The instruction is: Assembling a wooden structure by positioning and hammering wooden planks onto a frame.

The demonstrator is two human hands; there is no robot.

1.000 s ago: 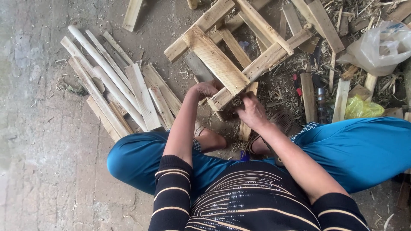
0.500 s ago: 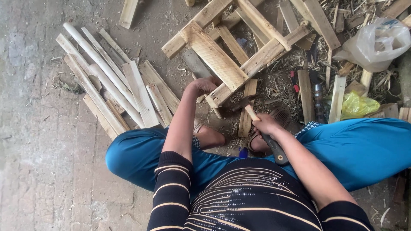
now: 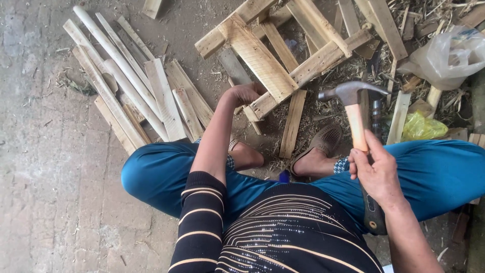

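A rough wooden frame (image 3: 262,55) of nailed slats lies on the ground in front of me. My left hand (image 3: 245,93) grips its near corner, fingers curled over the slat's end. My right hand (image 3: 376,169) is raised at the right, closed around the wooden handle of a claw hammer (image 3: 353,96). The hammer's steel head points up and away, well clear of the frame. I squat in blue trousers, with my sandalled feet (image 3: 318,151) just below the frame.
A pile of loose slats and white poles (image 3: 131,96) lies to the left. Scrap wood, straw, a clear plastic bag (image 3: 447,55) and a yellow bag (image 3: 422,126) crowd the right. Bare concrete floor (image 3: 50,192) spreads at the left.
My right hand has drawn back from the frame's corner and lifted the hammer up to the right. The left hand stays on the frame's corner.
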